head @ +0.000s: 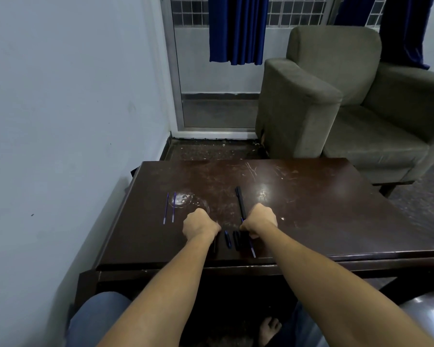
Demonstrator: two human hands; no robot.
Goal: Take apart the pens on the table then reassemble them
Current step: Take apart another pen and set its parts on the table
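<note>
On the dark wooden table (311, 209), my right hand (259, 219) grips a black pen barrel (240, 200) that points away from me. A blue refill (252, 249) sticks out toward me below that hand. My left hand (199, 225) is curled into a fist just left of it; what it holds, if anything, is hidden. Two small black pen parts (228, 238) lie between my wrists. Two thin blue refills (169, 207) lie side by side to the left.
A grey armchair (348, 101) stands beyond the table on the right. A pale wall (60, 121) runs along the left side. My knees (98, 316) are under the table's near edge.
</note>
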